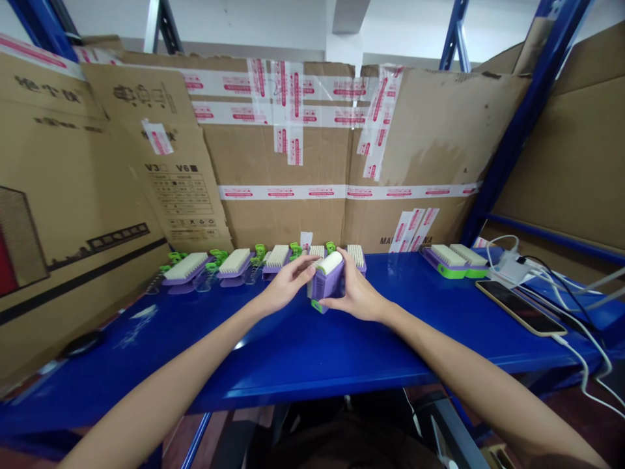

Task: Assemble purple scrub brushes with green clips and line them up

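Purple brush (327, 281) — ribbed plastic body, cream bristle pad on top, green base edge touching the blue shelf (303, 352); stands upright near the middle of the shelf, held from both sides. Left hand (286, 284): fingers curled onto the brush's top and left face. Right hand (355, 293): wrapped around its right side, closed on it. In front of the brush: bare, glossy blue metal, open as far as the near edge. Right of the brush, well apart: flat phone (520, 307) with a white cable (581, 355), near the shelf's right edge. Behind the brush: row of purple brushes (234, 262) with green clips, bristles up. Behind and to the right: two green-based brushes (454, 260), side by side. Farthest back: taped cardboard wall (293, 156) — matte brown, closing off the rear.
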Available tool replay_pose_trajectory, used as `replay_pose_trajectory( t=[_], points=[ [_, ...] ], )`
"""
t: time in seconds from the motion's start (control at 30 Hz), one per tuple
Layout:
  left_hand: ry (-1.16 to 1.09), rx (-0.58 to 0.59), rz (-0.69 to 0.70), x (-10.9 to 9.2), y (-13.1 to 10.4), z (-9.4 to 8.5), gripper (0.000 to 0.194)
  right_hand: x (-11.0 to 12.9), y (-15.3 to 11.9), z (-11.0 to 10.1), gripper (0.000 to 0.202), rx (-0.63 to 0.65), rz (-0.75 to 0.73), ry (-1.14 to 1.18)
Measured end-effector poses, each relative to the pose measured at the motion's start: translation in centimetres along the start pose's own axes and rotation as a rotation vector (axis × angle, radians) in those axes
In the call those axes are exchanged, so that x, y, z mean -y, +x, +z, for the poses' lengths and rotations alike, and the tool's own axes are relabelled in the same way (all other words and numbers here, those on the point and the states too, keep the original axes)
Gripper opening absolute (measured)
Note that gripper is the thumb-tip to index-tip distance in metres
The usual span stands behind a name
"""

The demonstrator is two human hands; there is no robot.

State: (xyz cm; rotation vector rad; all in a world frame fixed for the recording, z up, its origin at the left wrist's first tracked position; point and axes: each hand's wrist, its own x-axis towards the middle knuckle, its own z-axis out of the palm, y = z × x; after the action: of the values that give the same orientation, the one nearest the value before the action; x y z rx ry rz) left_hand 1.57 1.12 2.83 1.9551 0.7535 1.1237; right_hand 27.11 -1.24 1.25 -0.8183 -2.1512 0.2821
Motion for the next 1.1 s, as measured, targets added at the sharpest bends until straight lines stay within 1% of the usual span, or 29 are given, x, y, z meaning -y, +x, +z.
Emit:
replay_pose_trajectory(
  t=[0.17, 0.3, 0.43, 0.63, 0.77, 0.93, 1.0, 1.1],
  points=[
    [0.005, -0.013, 0.019, 0.2, 0.0, 0.1, 0.075, -0.7, 0.1, -0.4, 0.121, 0.016, 0.049, 0.18],
    [0.003, -0.021, 0.036, 0.0, -0.2, 0.4, 0.069, -0.8, 0.0, -0.4, 0.116, 0.047, 0.053, 0.239],
    [-0.016, -0.024, 0.067, -0.4, -0.3, 0.4, 0.063, -0.6, 0.0, -0.4, 0.111, 0.023, -0.001, 0.211],
    [-0.001, -0.027, 0.074, -0.3, -0.3, 0.4, 0.062, 0.0, 0.1, -0.8, 0.107, -0.049, -0.012, 0.162],
    [0.023, 0.017, 0.053, 0.2, -0.3, 0.3, 0.063, 0.2, 0.1, -1.1, 0.101, -0.062, -0.007, 0.152],
    [0.058, 0.066, 0.03, 0.5, -0.2, 0.4, 0.062, 0.2, 0.1, -1.1, 0.099, -0.055, -0.018, 0.137],
    [0.053, 0.06, 0.036, 0.5, -0.3, 0.6, 0.061, 0.2, 0.0, -1.1, 0.098, -0.055, -0.028, 0.138],
    [0.031, 0.0, 0.055, 0.3, -0.5, 1.1, 0.058, 0.4, 0.0, -1.2, 0.094, -0.055, -0.027, 0.146]
  ],
)
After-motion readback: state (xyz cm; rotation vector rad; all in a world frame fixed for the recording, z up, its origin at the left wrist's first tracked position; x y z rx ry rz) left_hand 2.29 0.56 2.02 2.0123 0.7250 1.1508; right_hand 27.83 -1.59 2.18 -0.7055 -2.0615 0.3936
